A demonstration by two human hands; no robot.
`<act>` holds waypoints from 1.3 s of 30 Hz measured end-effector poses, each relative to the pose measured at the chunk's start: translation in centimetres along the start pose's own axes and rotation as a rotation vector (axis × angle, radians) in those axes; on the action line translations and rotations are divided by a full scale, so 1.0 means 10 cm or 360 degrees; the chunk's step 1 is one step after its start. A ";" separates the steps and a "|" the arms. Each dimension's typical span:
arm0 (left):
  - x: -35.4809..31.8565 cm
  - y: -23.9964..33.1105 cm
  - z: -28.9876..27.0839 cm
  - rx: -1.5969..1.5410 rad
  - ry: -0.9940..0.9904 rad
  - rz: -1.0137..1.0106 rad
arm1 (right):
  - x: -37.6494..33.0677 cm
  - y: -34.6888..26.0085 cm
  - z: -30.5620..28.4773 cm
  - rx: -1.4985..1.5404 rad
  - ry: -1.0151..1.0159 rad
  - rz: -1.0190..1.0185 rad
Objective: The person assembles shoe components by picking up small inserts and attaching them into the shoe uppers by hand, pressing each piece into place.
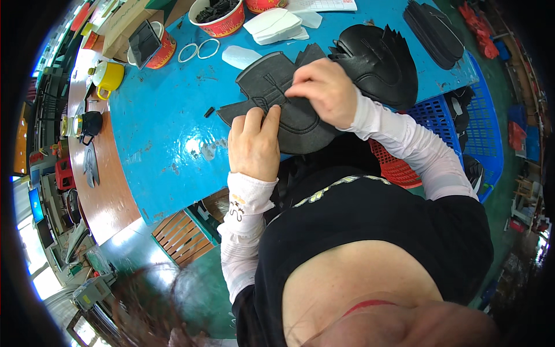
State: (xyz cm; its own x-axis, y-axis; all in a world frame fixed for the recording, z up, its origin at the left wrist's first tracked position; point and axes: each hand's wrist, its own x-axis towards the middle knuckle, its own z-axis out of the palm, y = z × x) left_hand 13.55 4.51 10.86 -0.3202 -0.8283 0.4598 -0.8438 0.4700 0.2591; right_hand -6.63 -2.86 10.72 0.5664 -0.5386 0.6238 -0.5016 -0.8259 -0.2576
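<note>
A flat black leather piece [300, 130], which looks like a shoe upper with stitched lines and strap-like details, lies on the blue table near its front edge. The bent fingers of my left hand [254, 141] press together on its left part; my left thumb is partly hidden. Over the upper's middle, my right hand [326, 92] is closed in a pinch at a thin strap or cord, too small to make out. Beyond my right hand rests a stack of similar black uppers [378, 63]. A small black bit [209, 112] sits left of the worked upper.
Red paper tubs [222, 26] with black pieces, folded white cloths [272, 26] and two white rings [198, 51] stand toward the back. Dark stacked pieces [433, 34] lie at the far right. Blue baskets [485, 133] flank the table's right side. A yellow mug [108, 79] is leftward.
</note>
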 end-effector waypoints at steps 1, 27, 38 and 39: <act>-0.01 0.01 0.00 -0.0052 0.0046 -0.0027 | -0.03 0.02 -0.04 0.0042 0.0161 0.0033; -0.58 -0.52 0.09 -0.0165 0.0760 -0.0721 | -0.13 -0.07 -0.07 -0.0231 -0.0030 0.0040; -0.29 -0.93 0.08 0.0427 0.0428 -0.0589 | -0.19 -0.03 -0.06 -0.0007 -0.0066 0.0190; -0.21 -0.98 0.14 0.0373 0.0208 -0.0566 | -0.20 -0.02 -0.05 -0.0025 -0.0050 0.0189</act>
State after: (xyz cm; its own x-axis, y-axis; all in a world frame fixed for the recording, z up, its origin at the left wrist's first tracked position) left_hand 21.89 1.22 6.11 0.0517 -0.8734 0.4843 -0.9713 0.0686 0.2275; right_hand -8.03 -1.55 9.90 0.5222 -0.6377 0.5663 -0.5765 -0.7533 -0.3166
